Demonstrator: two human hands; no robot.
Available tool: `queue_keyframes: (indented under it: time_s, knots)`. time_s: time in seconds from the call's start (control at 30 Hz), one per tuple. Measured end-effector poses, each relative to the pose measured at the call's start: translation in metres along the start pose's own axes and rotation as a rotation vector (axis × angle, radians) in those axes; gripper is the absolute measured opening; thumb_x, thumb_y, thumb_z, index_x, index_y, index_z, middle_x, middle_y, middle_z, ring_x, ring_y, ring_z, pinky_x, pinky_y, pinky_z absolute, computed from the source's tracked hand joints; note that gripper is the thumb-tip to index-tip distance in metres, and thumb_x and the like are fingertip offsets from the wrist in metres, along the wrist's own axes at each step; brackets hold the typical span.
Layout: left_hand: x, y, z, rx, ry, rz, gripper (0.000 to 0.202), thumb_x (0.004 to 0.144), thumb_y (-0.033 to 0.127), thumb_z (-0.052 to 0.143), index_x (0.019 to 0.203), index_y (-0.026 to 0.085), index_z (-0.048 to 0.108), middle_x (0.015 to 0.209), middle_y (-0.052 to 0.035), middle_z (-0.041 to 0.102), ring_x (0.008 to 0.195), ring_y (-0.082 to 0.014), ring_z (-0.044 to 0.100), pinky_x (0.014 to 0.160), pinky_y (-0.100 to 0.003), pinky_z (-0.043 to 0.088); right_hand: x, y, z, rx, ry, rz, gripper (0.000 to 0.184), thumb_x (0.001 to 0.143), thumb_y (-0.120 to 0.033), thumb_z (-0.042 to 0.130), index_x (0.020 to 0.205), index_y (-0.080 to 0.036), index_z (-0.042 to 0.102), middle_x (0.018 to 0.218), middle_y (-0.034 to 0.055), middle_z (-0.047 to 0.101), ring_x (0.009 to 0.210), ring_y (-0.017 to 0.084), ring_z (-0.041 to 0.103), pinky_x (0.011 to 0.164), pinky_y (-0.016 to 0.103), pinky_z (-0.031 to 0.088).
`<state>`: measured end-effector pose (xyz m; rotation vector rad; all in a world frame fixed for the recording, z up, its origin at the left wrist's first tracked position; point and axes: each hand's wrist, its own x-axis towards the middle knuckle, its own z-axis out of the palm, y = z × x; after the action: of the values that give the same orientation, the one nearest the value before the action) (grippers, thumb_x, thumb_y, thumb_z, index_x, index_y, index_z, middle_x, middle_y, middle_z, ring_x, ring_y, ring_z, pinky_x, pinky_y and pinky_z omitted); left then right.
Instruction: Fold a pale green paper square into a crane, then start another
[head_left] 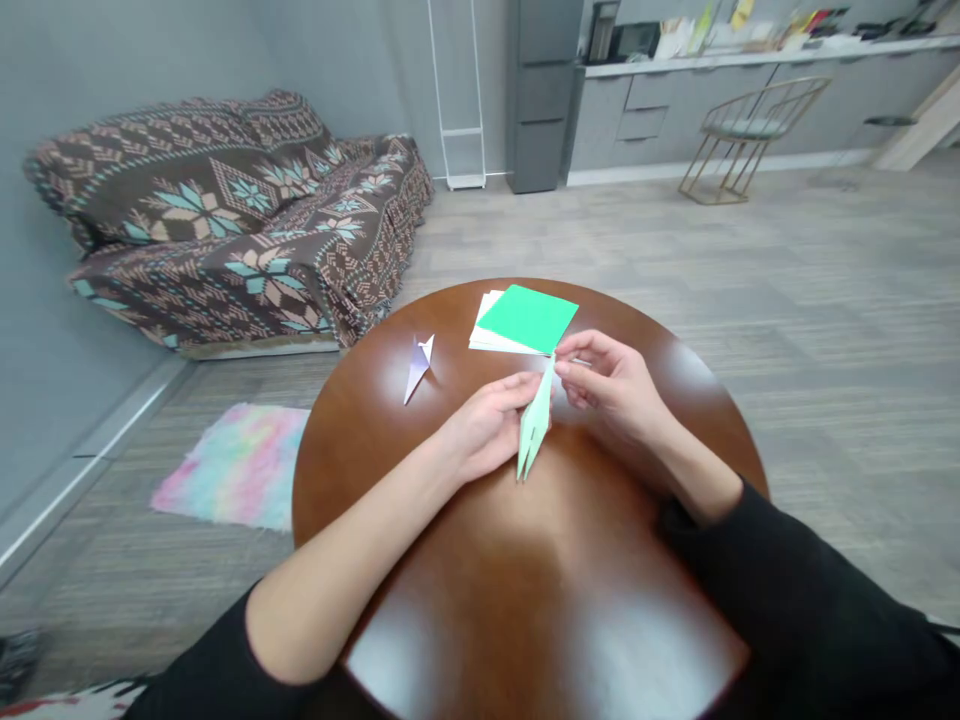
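A narrow, pale green folded paper piece (534,425) stands upright over the round brown table (525,600), its two pointed legs hanging down. My left hand (487,425) pinches its left side, fingers closed on it. My right hand (611,385) pinches the top tip of the same paper from the right. Just behind the hands lies a stack of square sheets (525,320), bright green on top and white below. A small pale lilac folded figure (418,366) rests on the table to the left, apart from both hands.
A sofa under a patterned brown blanket (240,220) stands at the back left. A pastel fluffy rug (240,465) lies on the wooden floor left of the table. A gold wire chair (750,130) and grey cabinets (547,95) are at the far wall.
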<state>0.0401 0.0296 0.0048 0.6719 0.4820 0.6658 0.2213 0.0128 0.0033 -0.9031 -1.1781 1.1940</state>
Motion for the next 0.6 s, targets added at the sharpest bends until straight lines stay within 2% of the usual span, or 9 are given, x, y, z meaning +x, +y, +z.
queue_keyframes:
  time_s: [0.13,0.23,0.43,0.6]
  knots:
    - [0.0004,0.001,0.0004,0.042,-0.023,0.0,0.014,0.091,0.023,0.07,0.093,0.01,0.073,0.084,-0.0075,0.069,0.07,-0.0123,0.063,0.067,-0.022,0.052,-0.0018,-0.0017,0.0028,-0.011,-0.028,0.023,0.023,0.077,-0.032,0.084,0.083,-0.017,0.067,0.064,-0.0031,0.062,0.047,0.008,0.053,0.044,0.023,0.04]
    - [-0.0002,0.0005,0.0026,0.086,0.039,0.009,0.017,0.084,0.027,0.079,0.09,0.012,0.072,0.078,-0.0047,0.068,0.065,-0.0113,0.062,0.064,-0.022,0.05,-0.0028,-0.0028,0.0042,-0.023,-0.037,0.021,0.022,0.078,-0.032,0.083,0.082,-0.017,0.067,0.064,-0.0028,0.063,0.047,0.008,0.053,0.044,0.023,0.042]
    - [-0.0001,-0.0049,0.0069,0.342,0.218,0.22,0.032,0.076,0.04,0.086,0.087,0.014,0.071,0.07,-0.0002,0.067,0.058,-0.0089,0.058,0.064,-0.023,0.052,-0.0033,-0.0013,0.0056,-0.095,0.0,0.034,0.023,0.079,-0.034,0.081,0.08,-0.017,0.066,0.056,-0.0042,0.06,0.043,0.008,0.052,0.04,0.021,0.041]
    - [0.0008,-0.0074,0.0062,0.467,0.254,0.295,0.036,0.076,0.045,0.084,0.089,0.014,0.072,0.073,-0.0001,0.068,0.058,-0.0098,0.058,0.061,-0.024,0.056,-0.0033,0.0,0.0074,-0.114,0.035,0.048,0.024,0.078,-0.034,0.08,0.077,-0.017,0.064,0.052,-0.0048,0.059,0.038,0.008,0.05,0.037,0.02,0.039]
